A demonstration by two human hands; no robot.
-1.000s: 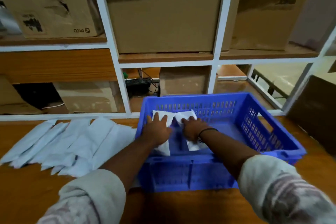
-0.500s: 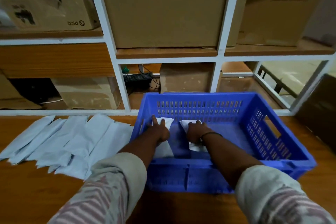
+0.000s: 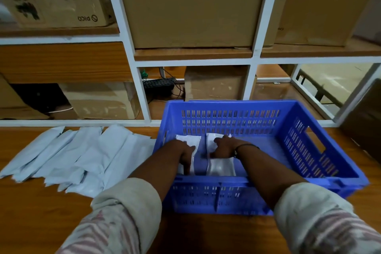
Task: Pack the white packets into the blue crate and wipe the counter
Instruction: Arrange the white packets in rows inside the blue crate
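Left hand (image 3: 185, 154), right hand (image 3: 223, 148) — on packets (image 3: 221, 166) inside blue crate (image 3: 305, 150).

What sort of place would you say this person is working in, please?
Probably a stockroom or packing area: brown cardboard boxes fill white-framed wooden shelves, and flat white packets lie on the wooden counter beside a blue plastic crate.

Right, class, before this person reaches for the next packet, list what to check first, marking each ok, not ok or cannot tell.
1. Left packet and right packet inside the crate: ok.
2. Hands free: not ok; the left hand and right hand rest on those packets.
3. Room in the crate: ok; its right half is bare.
4. More packets close by: ok; a pile lies on the counter, left of the crate.
5. Wiping cloth ready: cannot tell; none in view.
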